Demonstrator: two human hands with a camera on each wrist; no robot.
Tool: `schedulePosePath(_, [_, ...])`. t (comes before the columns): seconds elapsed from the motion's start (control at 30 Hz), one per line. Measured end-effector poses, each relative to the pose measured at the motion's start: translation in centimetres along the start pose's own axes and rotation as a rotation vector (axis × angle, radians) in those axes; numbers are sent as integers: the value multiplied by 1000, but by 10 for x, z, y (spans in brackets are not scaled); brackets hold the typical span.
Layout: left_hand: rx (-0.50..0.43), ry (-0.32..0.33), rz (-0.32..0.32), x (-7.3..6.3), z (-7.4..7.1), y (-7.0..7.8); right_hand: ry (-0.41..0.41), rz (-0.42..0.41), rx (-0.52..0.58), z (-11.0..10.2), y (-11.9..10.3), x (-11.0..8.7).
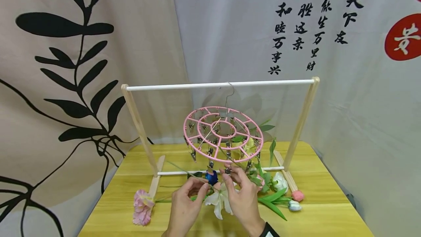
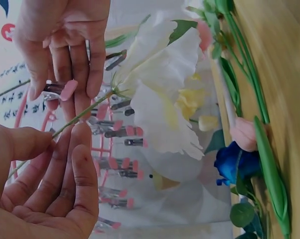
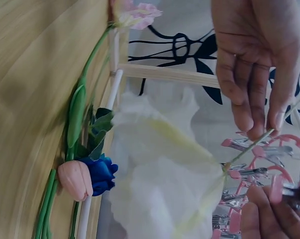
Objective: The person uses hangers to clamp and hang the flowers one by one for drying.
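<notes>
Between thumb and fingers my left hand (image 1: 187,202) pinches the thin green stem (image 2: 92,106) of a white lily (image 1: 218,203). Its bloom faces down toward the table. My right hand (image 1: 243,196) holds a metal clip with pink tips (image 2: 66,89), close above the stem. Whether the clip touches the stem, I cannot tell. A round pink hanger (image 1: 185,127) with many such clips hangs tilted over both hands. Blue petals of a rose (image 1: 211,177) show under the hanger, behind my left fingertips.
The hanger's hook (image 1: 232,90) sits on the white bar (image 1: 184,86) of a wooden-legged stand. A pink flower (image 1: 143,207) lies at left. On the right are a white flower (image 1: 279,182), a pink bud (image 1: 297,195), a pale tulip (image 1: 294,206) and green leaves (image 1: 272,202).
</notes>
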State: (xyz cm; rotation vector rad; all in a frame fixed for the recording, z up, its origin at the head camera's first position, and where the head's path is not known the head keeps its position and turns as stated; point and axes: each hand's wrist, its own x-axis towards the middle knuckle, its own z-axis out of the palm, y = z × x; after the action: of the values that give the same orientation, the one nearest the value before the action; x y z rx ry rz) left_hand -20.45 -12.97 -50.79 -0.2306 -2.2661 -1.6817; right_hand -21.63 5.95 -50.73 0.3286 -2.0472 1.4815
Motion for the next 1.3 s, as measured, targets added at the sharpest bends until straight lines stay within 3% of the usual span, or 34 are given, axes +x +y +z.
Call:
schedulePosePath(0.17, [4,20,53,2,7,4,-38,27,118,-7,-2,5])
schedulePosePath(0.4, [-1,32,92,3,12,6,-41,52,141,-11,1,7])
schedulePosePath(0.6, [7,28,84,6,13,7,-71,16,171,-12,5,10])
schedulePosePath(0.8, [-5,21,89,8,15,8,-55,44,144,-13,6,11])
schedulePosePath(1.3, [-39,16,91,9,17,8,-31,39,193,-11,3,8])
